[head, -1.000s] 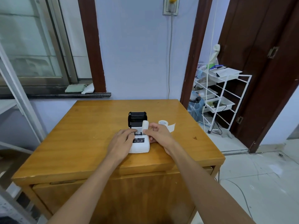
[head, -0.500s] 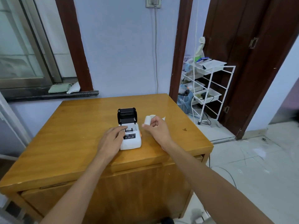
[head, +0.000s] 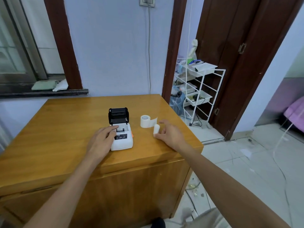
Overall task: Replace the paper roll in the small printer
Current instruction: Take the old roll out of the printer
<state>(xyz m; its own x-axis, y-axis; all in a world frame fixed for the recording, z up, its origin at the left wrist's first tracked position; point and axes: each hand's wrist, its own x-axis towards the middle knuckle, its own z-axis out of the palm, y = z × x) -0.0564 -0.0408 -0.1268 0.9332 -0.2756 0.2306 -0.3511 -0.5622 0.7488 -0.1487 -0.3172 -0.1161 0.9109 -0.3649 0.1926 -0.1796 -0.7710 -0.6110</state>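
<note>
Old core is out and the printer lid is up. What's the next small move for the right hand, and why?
Probably let go of the small spent core and reach the right hand to the full paper roll just behind it. The printer has its lid up and its bay looks empty, while the left hand steadies its body, so it looks ready for the fresh roll.

This is a room in a home. A glossy wooden cabinet [head: 65, 129] stands against a pale lilac wall by a window sill [head: 42, 92] with folded cloths. Dark wooden doors [head: 230, 46] open beside a white wire rack [head: 204, 83] of household odds and ends, over a tiled floor [head: 246, 162].
</note>
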